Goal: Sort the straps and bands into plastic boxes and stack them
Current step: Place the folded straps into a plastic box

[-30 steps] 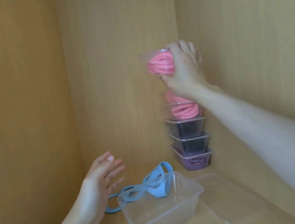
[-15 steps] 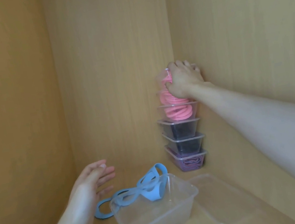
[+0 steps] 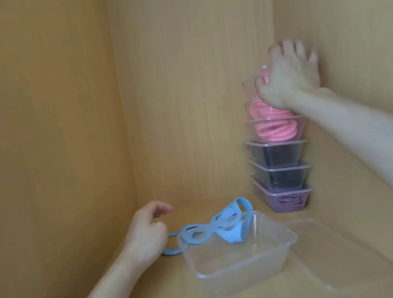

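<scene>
1. My right hand (image 3: 287, 76) had come down from where it was a second earlier, when it held the top pink box (image 3: 257, 89) raised and tilted above the stack (image 3: 279, 158). Now that box sat on the stack under my palm, still leaning slightly to the left rather than seated flat.
2. The right grip was wrapped over the top of the box, thumb on the near-left wall, fingers spread toward the right wall of the wooden cubby (image 3: 348, 6). I judged it still pressing the box and not yet released.
3. Directly below that grip stood a second box of pink bands (image 3: 275, 130), then two dark boxes (image 3: 279, 161), then a purple one (image 3: 286, 200) at the bottom, all tucked into the back right corner.
4. My left hand (image 3: 148, 237) had moved in from hovering with open fingers; the fingers were now curled by the end of the blue straps (image 3: 218, 225). Whether it had actually pinched them I could not tell.
5. Just right of the left grip, the blue straps draped over the rim of the open clear box (image 3: 243, 263), part inside, part on the shelf floor. A clear lid (image 3: 341, 246) lay further right.
6. I read this as the pink box nearly stacked, with the blue straps next to go in.
</scene>
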The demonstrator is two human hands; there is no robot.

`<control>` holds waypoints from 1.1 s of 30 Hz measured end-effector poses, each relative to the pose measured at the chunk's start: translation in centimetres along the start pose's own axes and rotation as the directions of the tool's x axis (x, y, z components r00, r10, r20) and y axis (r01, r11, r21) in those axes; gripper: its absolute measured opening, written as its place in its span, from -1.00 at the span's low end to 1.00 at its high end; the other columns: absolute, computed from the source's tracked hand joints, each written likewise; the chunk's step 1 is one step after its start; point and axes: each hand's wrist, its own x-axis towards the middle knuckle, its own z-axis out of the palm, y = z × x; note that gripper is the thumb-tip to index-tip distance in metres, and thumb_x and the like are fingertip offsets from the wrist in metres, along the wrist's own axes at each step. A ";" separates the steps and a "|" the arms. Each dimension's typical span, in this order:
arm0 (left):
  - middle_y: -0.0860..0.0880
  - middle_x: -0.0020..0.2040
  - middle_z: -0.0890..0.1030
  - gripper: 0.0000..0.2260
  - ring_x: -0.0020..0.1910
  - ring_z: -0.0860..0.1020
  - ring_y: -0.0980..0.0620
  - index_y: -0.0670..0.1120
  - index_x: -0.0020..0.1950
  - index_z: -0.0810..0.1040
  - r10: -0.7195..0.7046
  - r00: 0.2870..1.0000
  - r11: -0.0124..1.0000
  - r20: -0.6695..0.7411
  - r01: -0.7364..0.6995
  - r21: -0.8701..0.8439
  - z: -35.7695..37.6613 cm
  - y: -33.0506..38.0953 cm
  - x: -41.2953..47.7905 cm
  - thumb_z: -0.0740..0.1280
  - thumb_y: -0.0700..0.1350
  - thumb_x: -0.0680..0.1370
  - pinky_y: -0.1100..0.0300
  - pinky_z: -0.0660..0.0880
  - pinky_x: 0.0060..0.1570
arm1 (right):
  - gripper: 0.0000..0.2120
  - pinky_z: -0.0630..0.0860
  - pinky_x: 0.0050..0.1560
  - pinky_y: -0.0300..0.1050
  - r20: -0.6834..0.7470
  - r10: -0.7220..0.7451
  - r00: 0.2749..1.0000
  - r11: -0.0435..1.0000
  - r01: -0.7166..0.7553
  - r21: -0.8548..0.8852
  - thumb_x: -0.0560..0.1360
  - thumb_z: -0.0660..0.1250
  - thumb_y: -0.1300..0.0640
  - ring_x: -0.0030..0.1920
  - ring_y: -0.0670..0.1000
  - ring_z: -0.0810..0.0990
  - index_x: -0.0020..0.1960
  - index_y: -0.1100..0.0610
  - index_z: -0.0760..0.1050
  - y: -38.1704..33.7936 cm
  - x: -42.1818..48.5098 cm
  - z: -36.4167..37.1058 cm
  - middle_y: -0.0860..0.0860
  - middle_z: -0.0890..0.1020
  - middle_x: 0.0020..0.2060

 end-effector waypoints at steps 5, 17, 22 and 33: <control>-0.07 0.22 0.58 -0.67 0.26 0.51 -0.03 0.01 0.03 0.61 -0.082 0.993 0.978 0.086 0.063 0.200 -0.4 -0.5 -0.1 0.22 -0.36 0.46 0.16 0.42 0.21 | -0.86 0.48 0.01 0.02 -0.060 -0.351 0.935 0.813 0.336 0.475 0.50 0.24 0.12 0.00 0.14 0.54 0.00 0.13 0.53 -4.1 -5.8 0.0 0.05 0.55 -0.03; 0.06 0.05 0.61 -0.73 -0.04 0.57 0.10 0.04 0.08 0.59 -0.117 0.986 0.921 0.120 0.063 0.385 -0.1 -2.4 1.2 0.54 0.04 0.45 0.15 0.54 0.10 | -0.80 0.58 0.20 -0.03 0.881 -0.470 0.060 0.880 0.113 0.462 0.51 0.40 0.29 0.00 -0.05 0.60 0.06 0.08 0.70 -5.4 -11.0 7.6 0.05 0.70 0.10; 0.08 0.04 0.61 -0.69 -0.11 0.54 0.21 -0.01 0.20 0.57 -0.138 0.985 0.917 0.108 0.086 0.389 0.2 -3.1 2.1 0.51 -0.02 0.49 0.39 0.44 -0.12 | -0.77 0.46 -0.18 -0.27 0.861 -0.497 -0.108 0.863 0.047 0.504 0.44 0.51 0.27 -0.21 -0.13 0.50 0.02 0.00 0.68 -5.3 -11.3 9.2 -0.13 0.59 -0.25; -0.05 -0.26 0.66 -0.90 -0.26 0.51 0.03 -0.09 -0.15 0.65 -0.070 0.997 0.963 -0.034 0.076 0.257 -0.5 -3.1 3.8 0.43 -0.17 0.57 0.14 0.46 -0.11 | -0.83 0.57 0.06 -0.10 0.864 -0.503 0.004 0.855 0.148 0.497 0.38 0.59 0.05 -0.09 -0.07 0.55 -0.10 -0.06 0.63 -5.7 -12.5 10.9 -0.09 0.63 -0.07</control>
